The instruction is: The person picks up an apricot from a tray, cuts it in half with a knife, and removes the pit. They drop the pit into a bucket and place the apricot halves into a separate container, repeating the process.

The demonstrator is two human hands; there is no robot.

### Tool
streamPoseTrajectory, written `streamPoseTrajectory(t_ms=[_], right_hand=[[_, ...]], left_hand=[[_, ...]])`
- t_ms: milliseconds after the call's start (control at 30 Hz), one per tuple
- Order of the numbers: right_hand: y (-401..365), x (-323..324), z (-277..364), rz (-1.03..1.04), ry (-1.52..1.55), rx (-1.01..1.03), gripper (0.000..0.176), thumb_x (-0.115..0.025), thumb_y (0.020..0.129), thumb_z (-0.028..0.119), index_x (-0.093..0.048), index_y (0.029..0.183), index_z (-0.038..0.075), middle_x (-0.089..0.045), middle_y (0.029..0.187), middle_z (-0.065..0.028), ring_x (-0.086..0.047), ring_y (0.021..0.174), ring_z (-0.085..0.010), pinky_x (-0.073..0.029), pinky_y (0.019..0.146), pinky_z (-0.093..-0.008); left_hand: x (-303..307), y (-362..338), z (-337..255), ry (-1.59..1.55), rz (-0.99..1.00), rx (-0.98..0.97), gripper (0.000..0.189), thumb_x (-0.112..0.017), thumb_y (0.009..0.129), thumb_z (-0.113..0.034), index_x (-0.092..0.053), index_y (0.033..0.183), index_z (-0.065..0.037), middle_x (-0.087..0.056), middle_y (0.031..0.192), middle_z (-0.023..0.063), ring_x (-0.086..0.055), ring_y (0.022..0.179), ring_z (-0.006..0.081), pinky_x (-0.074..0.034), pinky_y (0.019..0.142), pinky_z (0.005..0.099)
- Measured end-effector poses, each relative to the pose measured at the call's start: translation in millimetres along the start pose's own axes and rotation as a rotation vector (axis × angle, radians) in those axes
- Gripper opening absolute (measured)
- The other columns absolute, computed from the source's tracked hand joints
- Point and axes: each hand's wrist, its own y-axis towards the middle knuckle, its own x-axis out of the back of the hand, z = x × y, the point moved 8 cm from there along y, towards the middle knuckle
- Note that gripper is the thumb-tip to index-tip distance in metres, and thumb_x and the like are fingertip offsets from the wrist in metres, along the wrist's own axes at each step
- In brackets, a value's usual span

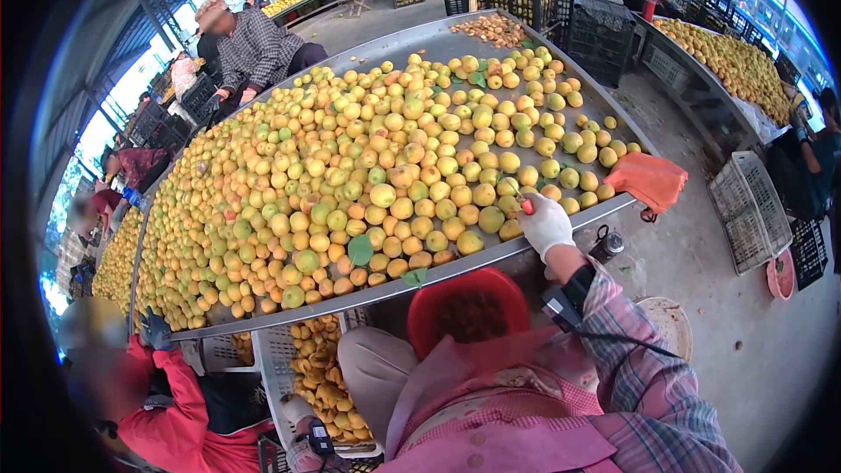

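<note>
On the near right edge of the metal sorting table (407, 291), my right hand (547, 226) in a white glove is closed around a small red-ended tool (527, 207). The rest of that tool is too small to make out. Yellow-green apricots (350, 175) lie in a broad heap just left of this hand. My left hand (298, 409), also gloved, is low beside a white crate (277, 355) with split apricots (328, 377) in it. Its fingers do not show clearly. A red basin (423, 320) with dark pits or scraps is at my lap.
An orange mesh bag (648, 180) hangs over the table's right corner. A flask (606, 245) stands on the floor below. A co-worker in red (188, 412) sits at my left; another in a checked jacket (258, 52) sits across. Black crates (600, 35) are stacked behind.
</note>
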Motion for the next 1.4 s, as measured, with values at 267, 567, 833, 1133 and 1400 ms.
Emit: streamPoseTrajectory(t_ms=[267,567,833,1133,1400], right_hand=[[12.3,-36.7,17.0,0.215,-0.351,-0.050,0.025,-0.054,0.088,0.017,-0.064,0.110,0.012,-0.066,0.110,-0.0154,-0.066,0.102,-0.0322,-0.054,0.081,-0.0456],[9.6,-44.6,21.3,0.204,-0.387,0.000,0.023,-0.052,0.090,0.020,-0.064,0.108,0.010,-0.067,0.108,-0.0140,-0.068,0.098,-0.0307,-0.055,0.077,-0.0459],[6.0,-54.1,11.8,-0.012,-0.368,-0.029,0.016,-0.060,0.085,0.017,-0.075,0.091,0.013,-0.072,0.088,-0.0090,-0.073,0.080,-0.0251,-0.058,0.062,-0.0415],[-9.0,-27.0,2.7,-0.054,-0.103,-0.084,0.019,-0.054,0.085,0.018,-0.070,0.089,0.009,-0.070,0.092,-0.0141,-0.070,0.082,-0.0302,-0.056,0.072,-0.0431],[-67.0,1.0,25.9,-0.136,0.239,0.124,0.019,-0.060,0.086,0.027,-0.065,0.092,0.010,-0.065,0.084,-0.0157,-0.063,0.082,-0.0360,-0.050,0.072,-0.0463]], left_hand=[[-7.3,19.3,81.2,0.235,0.057,0.013,0.026,-0.056,0.087,-0.020,-0.066,0.101,0.000,-0.069,0.098,0.0227,-0.064,0.093,0.0406,-0.050,0.080,0.0447],[-27.9,-24.9,-19.2,-0.047,0.233,-0.056,0.026,-0.060,0.089,-0.019,-0.067,0.102,0.002,-0.070,0.096,0.0126,-0.066,0.087,0.0257,-0.051,0.079,0.0352],[-60.2,-68.6,-128.6,-0.522,0.580,-0.192,0.021,-0.052,0.096,-0.016,-0.061,0.113,-0.006,-0.063,0.096,0.0050,-0.058,0.081,0.0163,-0.048,0.068,0.0291],[-26.0,-165.6,-250.6,-0.706,0.847,-0.108,0.028,-0.059,0.093,-0.012,-0.057,0.119,-0.001,-0.061,0.108,0.0092,-0.060,0.098,0.0207,-0.053,0.077,0.0304],[-38.2,-199.4,-261.2,-0.739,0.789,-0.214,0.016,-0.062,0.094,-0.016,-0.064,0.106,-0.007,-0.061,0.097,0.0001,-0.058,0.086,0.0109,-0.048,0.075,0.0249]])
